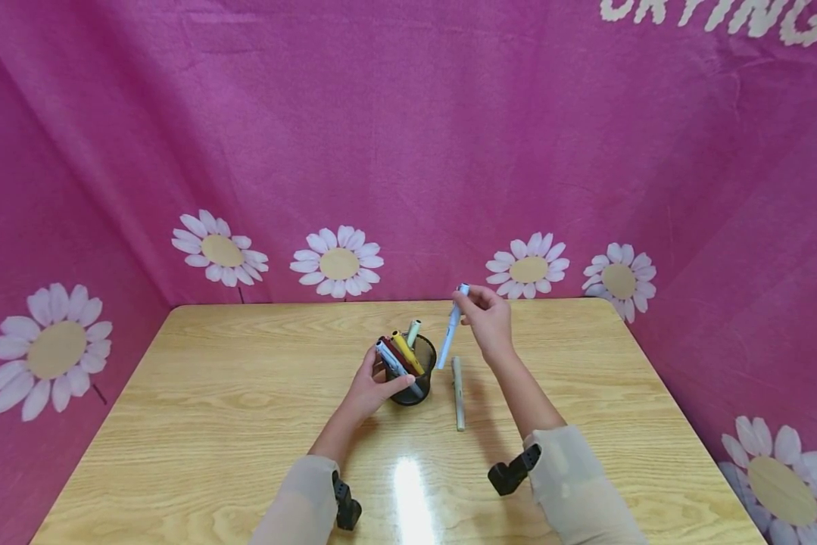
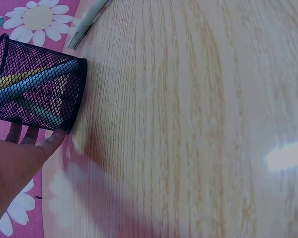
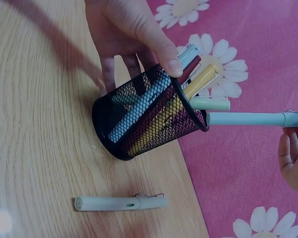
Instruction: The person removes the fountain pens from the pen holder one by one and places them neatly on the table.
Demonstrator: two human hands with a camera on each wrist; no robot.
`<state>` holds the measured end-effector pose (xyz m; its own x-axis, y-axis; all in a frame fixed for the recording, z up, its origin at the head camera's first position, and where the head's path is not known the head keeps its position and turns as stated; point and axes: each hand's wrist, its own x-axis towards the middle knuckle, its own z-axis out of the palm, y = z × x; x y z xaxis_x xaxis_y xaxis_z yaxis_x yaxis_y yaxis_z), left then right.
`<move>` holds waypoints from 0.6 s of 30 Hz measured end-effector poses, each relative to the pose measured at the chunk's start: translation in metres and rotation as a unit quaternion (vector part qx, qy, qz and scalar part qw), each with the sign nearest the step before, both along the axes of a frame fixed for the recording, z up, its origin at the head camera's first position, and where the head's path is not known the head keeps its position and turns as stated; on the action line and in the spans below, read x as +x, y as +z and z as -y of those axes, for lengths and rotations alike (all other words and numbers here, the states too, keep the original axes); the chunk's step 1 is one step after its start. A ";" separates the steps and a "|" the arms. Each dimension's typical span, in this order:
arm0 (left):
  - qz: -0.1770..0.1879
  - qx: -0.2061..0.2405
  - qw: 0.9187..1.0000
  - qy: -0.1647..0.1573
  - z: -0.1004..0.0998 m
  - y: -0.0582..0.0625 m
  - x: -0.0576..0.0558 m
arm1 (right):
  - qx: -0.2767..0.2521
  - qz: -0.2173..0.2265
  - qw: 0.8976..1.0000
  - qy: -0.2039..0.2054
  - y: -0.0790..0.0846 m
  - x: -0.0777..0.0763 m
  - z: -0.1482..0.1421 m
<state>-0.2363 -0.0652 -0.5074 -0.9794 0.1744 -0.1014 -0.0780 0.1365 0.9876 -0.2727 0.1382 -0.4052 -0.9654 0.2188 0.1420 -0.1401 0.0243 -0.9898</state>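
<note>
Light-blue pen (image 1: 452, 331) pinched in my right hand (image 1: 491, 322), cap uppermost, long axis slanting down-left, my left hand (image 1: 370, 392) gripping the black mesh pen cup (image 3: 171, 126), fingers partly hidden.

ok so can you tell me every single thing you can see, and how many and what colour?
Pen cup: 1, black mesh, in the left hand's grip
Blue pen: 1, light blue, in the cup
Red pen: 1, dark red, in the cup
Yellow pen: 1, yellow, in the cup
Green pen: 1, pale green, in the cup
Held pen: 1, light blue, in the right hand
Loose pen: 1, grey-green, lying on the table
Table: 1, light wood, under the hands
Cloth: pink, around the table; daisies and white letters printed on it
Wrist cameras: 2, black, one per wrist
Sleeves: 2, beige, on the arms
Hands: 2, bare, left and right
</note>
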 end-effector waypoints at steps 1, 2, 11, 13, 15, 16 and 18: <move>-0.003 -0.001 1.000 0.000 0.000 -0.001 0.000 | 0.000 0.001 1.000 -0.001 0.000 0.000 -0.001; -0.005 -0.002 1.000 0.000 0.000 -0.002 -0.001 | 0.000 0.003 1.000 -0.002 0.000 0.000 -0.002; 0.002 -0.005 1.000 0.004 -0.001 0.001 0.001 | 0.011 0.020 1.000 -0.015 -0.007 0.000 -0.011; 0.001 -0.004 1.000 0.005 -0.001 0.001 0.001 | 0.014 0.022 1.000 -0.016 -0.009 0.000 -0.014; 0.004 -0.003 1.000 0.006 -0.001 0.001 0.001 | 0.018 0.024 0.999 -0.016 -0.011 0.001 -0.017; 0.004 -0.003 1.000 0.005 -0.001 0.001 0.001 | 0.021 0.026 0.999 -0.017 -0.012 0.001 -0.018; 0.004 -0.002 1.000 0.004 0.000 0.002 0.002 | 0.024 0.031 0.999 -0.016 -0.013 0.001 -0.021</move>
<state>-0.2345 -0.0650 -0.5057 -0.9797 0.1670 -0.1104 -0.0872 0.1403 0.9863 -0.2712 0.1590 -0.4186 -0.9650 0.2449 0.0935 -0.0771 0.0756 -0.9942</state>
